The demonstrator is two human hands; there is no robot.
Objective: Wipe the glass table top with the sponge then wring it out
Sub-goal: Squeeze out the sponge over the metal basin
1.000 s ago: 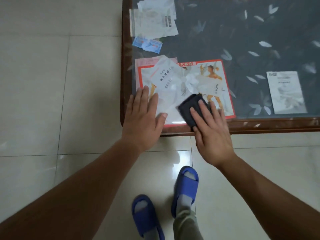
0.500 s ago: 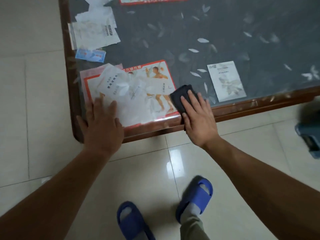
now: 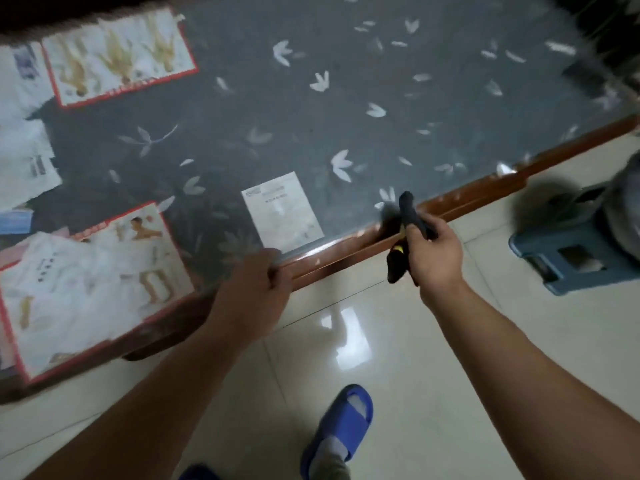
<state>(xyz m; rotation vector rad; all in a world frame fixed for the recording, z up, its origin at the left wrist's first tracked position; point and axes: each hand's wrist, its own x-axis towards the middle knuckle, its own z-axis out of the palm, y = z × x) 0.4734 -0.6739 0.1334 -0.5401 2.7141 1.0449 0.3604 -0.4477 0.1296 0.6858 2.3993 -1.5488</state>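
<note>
The glass table top (image 3: 311, 109) is dark grey with a white leaf pattern and has a brown wooden rim (image 3: 467, 199). My right hand (image 3: 434, 252) grips the dark sponge (image 3: 405, 213) at the near rim; the sponge stands on edge, part poking above my fingers and part hanging below them over the rim. A bit of yellow shows on its lower part. My left hand (image 3: 251, 299) rests on the near rim, left of the right hand, fingers curled over the edge with nothing in them.
Papers and red-bordered posters (image 3: 83, 285) lie under the glass at the left, with a white leaflet (image 3: 282, 211) near the front edge. A blue plastic stool (image 3: 568, 251) stands on the tiled floor at the right. My blue slipper (image 3: 341, 422) is below.
The view has swung to the right along the table. My right hand has lifted the sponge from flat on the glass to upright at the rim. My left hand slid right along the edge.
</note>
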